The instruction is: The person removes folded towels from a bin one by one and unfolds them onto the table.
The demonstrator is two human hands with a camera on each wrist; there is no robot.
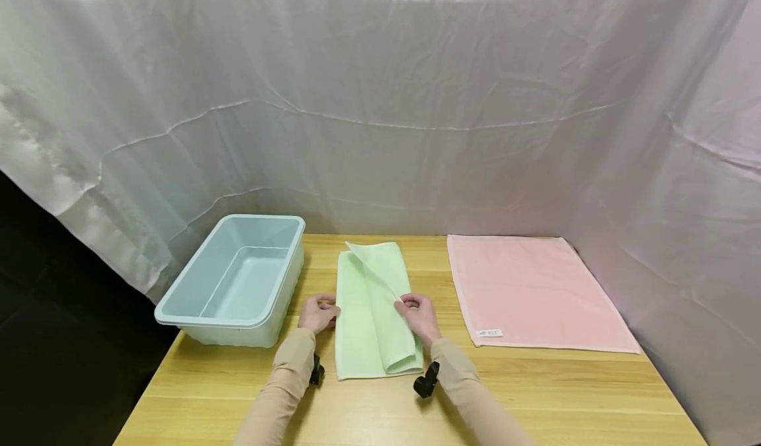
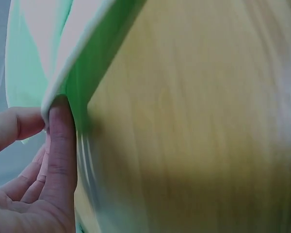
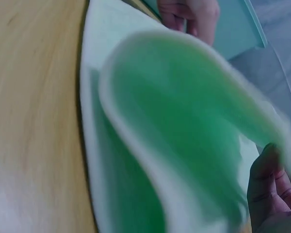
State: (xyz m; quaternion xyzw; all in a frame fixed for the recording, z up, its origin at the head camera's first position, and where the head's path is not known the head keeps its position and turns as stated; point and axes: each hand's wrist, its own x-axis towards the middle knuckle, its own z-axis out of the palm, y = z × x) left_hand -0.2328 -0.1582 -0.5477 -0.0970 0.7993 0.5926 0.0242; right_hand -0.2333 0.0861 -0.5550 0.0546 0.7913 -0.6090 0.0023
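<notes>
A light green towel (image 1: pixel 357 327) lies partly folded at the middle of the table, its upper layer lifted and curling back along a diagonal. My left hand (image 1: pixel 319 312) is at the towel's left edge; in the left wrist view its thumb and index finger (image 2: pixel 63 145) pinch that edge. With thumb and fingertips my right hand (image 1: pixel 419 315) pinches the raised edge of the upper layer. The right wrist view shows this layer arching up in a loop, its green underside (image 3: pixel 174 107) facing the camera.
To the left stands a pale blue plastic basin (image 1: pixel 276 304) with nothing in it. A pink towel (image 1: pixel 535 294) with a small white label lies flat at the right. Grey curtains (image 1: pixel 380 162) hang behind the wooden table (image 1: pixel 368 413) and along its right side.
</notes>
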